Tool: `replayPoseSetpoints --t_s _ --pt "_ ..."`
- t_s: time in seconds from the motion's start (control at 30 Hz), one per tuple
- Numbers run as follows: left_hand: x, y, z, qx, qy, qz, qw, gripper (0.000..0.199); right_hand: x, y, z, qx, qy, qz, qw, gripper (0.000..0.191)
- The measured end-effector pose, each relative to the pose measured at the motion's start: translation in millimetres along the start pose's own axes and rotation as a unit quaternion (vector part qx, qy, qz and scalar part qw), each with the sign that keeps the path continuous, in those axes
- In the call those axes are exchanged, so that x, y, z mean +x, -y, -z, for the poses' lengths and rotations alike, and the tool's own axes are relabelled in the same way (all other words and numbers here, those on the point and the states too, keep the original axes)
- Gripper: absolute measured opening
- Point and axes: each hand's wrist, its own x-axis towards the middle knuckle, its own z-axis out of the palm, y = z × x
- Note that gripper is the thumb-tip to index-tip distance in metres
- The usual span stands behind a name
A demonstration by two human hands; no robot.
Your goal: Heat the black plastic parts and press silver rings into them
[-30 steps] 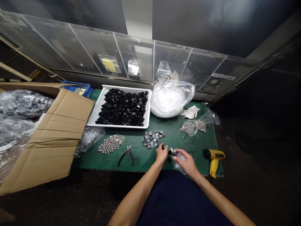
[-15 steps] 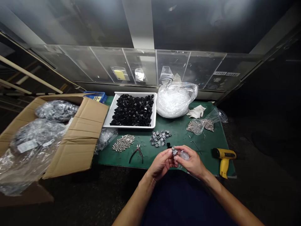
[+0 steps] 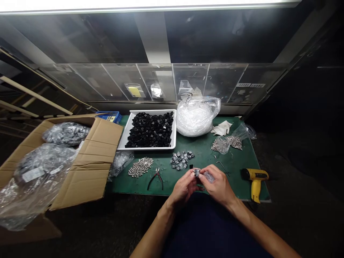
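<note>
Both hands meet at the front edge of the green table. My left hand (image 3: 185, 186) pinches a small clear-wrapped piece (image 3: 196, 173) between thumb and fingers. The fingertips of my right hand (image 3: 218, 182) touch the same piece from the right, and a clear crumpled plastic bit (image 3: 208, 176) shows within that hand. Just behind the hands lies a small black block (image 3: 191, 166). A cluster of similar wrapped pieces (image 3: 180, 160) rests further back to the left. Pliers (image 3: 156, 178) with dark handles lie left of my left hand.
A white tray (image 3: 174, 141) holds many black blocks, beside a large clear bag (image 3: 195, 118). Silver balls (image 3: 140, 167) lie left. At right are a glove (image 3: 221, 128), bagged metal parts (image 3: 235, 142), a hex key (image 3: 222, 167) and a yellow heat gun (image 3: 256, 182). An open cardboard box (image 3: 88, 161) stands left.
The camera view has tilted up slightly, showing a bright light strip at the top. My fingers have shifted a little around the small wrapped piece, which both hands still touch.
</note>
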Motion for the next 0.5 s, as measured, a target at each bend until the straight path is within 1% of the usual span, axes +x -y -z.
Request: replayPoseSetpoints --t_s 0.13,0.27,0.4,0.5 --pt "3.7 5.2 2.2 0.014 -0.022 0.000 1.000 0.040 0.6 -0.7 2.8 -0.043 0.010 -0.012 0.999 0.009" --pt "8.1 9.4 3.9 0.034 -0.042 0.000 0.999 0.041 -0.5 -1.1 2.2 -0.072 0.023 -0.011 0.997 0.012" --pt "10.5 11.0 0.1 0.044 -0.042 0.006 0.998 0.040 1.2 -2.8 -0.2 -0.082 0.031 -0.004 0.996 0.016" --pt "10.8 9.3 -3.8 0.015 -0.047 -0.011 0.999 0.034 1.5 -1.6 0.8 -0.071 0.031 0.017 0.997 0.013"
